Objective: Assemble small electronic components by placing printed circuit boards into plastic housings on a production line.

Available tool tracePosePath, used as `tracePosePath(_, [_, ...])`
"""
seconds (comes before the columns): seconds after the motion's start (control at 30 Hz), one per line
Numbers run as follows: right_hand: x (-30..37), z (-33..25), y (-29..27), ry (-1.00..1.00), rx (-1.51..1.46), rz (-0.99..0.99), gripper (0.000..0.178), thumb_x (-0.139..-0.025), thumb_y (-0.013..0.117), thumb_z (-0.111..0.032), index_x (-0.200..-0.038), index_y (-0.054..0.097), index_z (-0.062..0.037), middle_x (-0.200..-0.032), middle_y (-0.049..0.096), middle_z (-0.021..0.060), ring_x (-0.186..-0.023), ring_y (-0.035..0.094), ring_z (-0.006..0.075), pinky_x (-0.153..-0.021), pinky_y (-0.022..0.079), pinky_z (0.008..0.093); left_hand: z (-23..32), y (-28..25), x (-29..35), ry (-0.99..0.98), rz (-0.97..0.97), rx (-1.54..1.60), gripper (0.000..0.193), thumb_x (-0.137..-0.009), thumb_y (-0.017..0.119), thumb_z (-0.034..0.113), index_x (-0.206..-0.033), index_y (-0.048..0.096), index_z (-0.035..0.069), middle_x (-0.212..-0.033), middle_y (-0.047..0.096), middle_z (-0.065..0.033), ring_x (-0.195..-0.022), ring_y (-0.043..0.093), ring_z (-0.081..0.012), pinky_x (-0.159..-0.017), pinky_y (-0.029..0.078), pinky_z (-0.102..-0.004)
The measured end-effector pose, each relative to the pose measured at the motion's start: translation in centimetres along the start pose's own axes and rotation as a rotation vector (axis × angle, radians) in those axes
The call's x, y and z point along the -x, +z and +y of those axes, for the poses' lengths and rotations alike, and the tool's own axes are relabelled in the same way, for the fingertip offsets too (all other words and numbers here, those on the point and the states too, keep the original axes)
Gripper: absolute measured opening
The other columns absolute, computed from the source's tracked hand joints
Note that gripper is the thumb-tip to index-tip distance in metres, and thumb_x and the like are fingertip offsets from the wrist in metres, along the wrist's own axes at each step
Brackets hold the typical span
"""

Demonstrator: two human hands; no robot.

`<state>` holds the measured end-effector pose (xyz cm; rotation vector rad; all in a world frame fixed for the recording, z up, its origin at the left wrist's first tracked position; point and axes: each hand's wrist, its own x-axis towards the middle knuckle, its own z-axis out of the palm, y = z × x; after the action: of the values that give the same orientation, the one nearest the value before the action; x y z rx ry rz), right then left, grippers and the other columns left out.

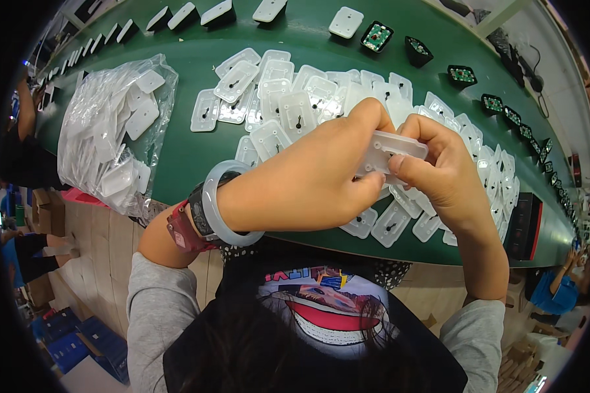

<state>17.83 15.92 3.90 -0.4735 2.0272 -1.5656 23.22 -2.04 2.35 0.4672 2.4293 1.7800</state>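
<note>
Above the table's near edge I hold one translucent white plastic cover (pixel 379 152), tilted so that its inner side and small round posts show. My left hand (pixel 314 173) is closed around the cover's left end, fingers behind it and thumb at its lower edge. My right hand (pixel 442 167) grips the right end, its thumb pressed against the inner face and the index finger curled over the top edge. Whatever small part may be under that thumb is hidden. Many similar covers, several with a small black piece inside, lie around and beneath my hands, such as this cover (pixel 297 112).
A clear plastic bag (pixel 115 131) full of plain covers sits at the left of the green table (pixel 196 170). Black housings with green circuit boards (pixel 377 37) line the far edge, some capped with white covers (pixel 346 22). A black box (pixel 524 226) stands at right.
</note>
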Motion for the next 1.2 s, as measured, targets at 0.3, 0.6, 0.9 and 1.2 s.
tracePosePath(0.3, [0.1,0.3,-1.7,0.134,-0.042,-0.22,0.017,-0.083,0.061,-0.015,-0.094,0.057,-0.0018,-0.075,0.057,0.0039,-0.063,0.048,0.0081,-0.057,0.039,0.0183,-1.6,1.2,0.2,0.18,0.054,-0.254,0.03,-0.076,0.058,0.001,-0.102,0.044,0.003,-0.085,0.057,-0.0106,-0.061,0.051,-0.0201,-0.053,0.042,-0.0292])
tracePosePath(0.6, [-5.1,-2.7,-7.2,-0.052,0.379,-0.49,0.037,-0.082,0.064,-0.007,-0.117,0.054,0.0002,-0.095,0.06,0.0067,-0.077,0.053,0.0124,-0.068,0.045,0.0245,-2.5,-0.7,-4.8,0.577,0.155,-0.96,0.033,-0.072,0.062,0.004,-0.102,0.048,0.006,-0.105,0.057,-0.008,-0.083,0.057,-0.0225,-0.067,0.047,-0.0299])
tracePosePath(0.9, [-18.5,-2.7,-11.2,-0.506,1.169,-0.265,0.045,-0.074,0.062,0.005,-0.115,0.056,-0.0119,-0.118,0.053,-0.0003,-0.102,0.054,0.0225,-0.087,0.045,0.0318,-7.2,-5.2,-7.7,0.275,0.429,-0.81,0.036,-0.075,0.062,0.007,-0.109,0.052,0.005,-0.107,0.06,-0.0084,-0.083,0.06,-0.0269,-0.072,0.049,-0.0346])
tracePosePath(1.2, [-24.5,-0.5,-11.2,-0.531,1.227,-0.382,0.053,-0.067,0.065,0.01,-0.114,0.057,-0.0134,-0.12,0.052,-0.0017,-0.104,0.052,0.02,-0.092,0.042,0.03,-7.9,-6.4,-6.6,0.136,0.344,-0.834,0.025,-0.076,0.062,0.009,-0.1,0.057,0.004,-0.095,0.064,-0.0104,-0.077,0.061,-0.0306,-0.069,0.049,-0.0376])
